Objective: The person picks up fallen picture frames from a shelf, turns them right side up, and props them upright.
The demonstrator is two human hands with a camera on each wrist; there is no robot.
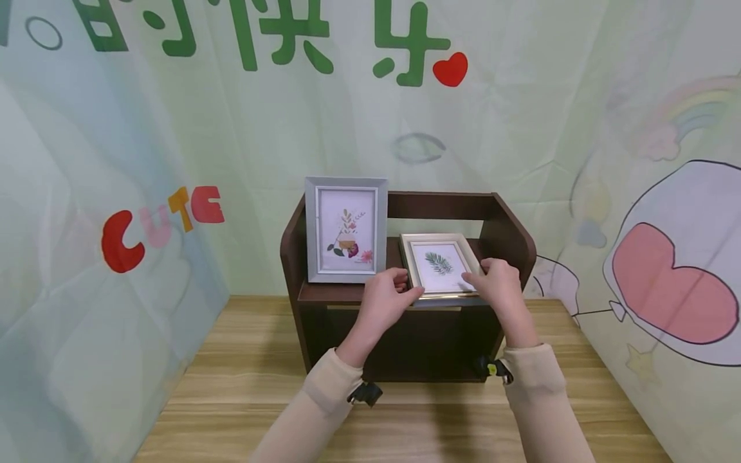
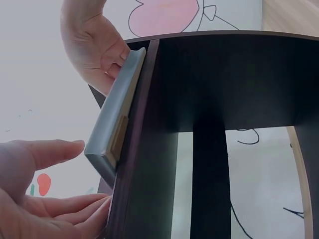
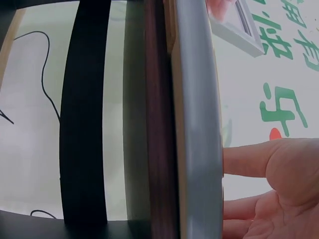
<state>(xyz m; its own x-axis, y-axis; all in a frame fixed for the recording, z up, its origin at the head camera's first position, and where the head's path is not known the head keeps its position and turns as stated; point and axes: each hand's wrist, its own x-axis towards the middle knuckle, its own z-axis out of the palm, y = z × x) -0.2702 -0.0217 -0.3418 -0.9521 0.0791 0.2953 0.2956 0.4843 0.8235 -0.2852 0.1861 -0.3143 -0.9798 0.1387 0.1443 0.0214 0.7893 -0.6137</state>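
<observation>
A cream-gold picture frame [image 1: 409, 257] with a green leaf print lies flat on the upper shelf of a dark brown rack [image 1: 347, 294]. Beneath it, a grey-blue frame [image 2: 112, 117] shows its edge and tan backing. My left hand [image 1: 384, 299] holds the near left corner of the gold frame, thumb in front and fingers along the side. On the opposite side my right hand [image 1: 499, 283] grips the right edge, its thumb on top; its other fingertips are partly hidden. Left of these, another grey frame [image 1: 312, 231] with a flower print stands upright on the shelf.
The rack stands on a wood-grain table [image 1: 243, 360]. Its raised right side panel [image 1: 512, 235] is close to my right hand. A printed cloth backdrop [image 1: 260, 128] with green characters encloses the back and sides.
</observation>
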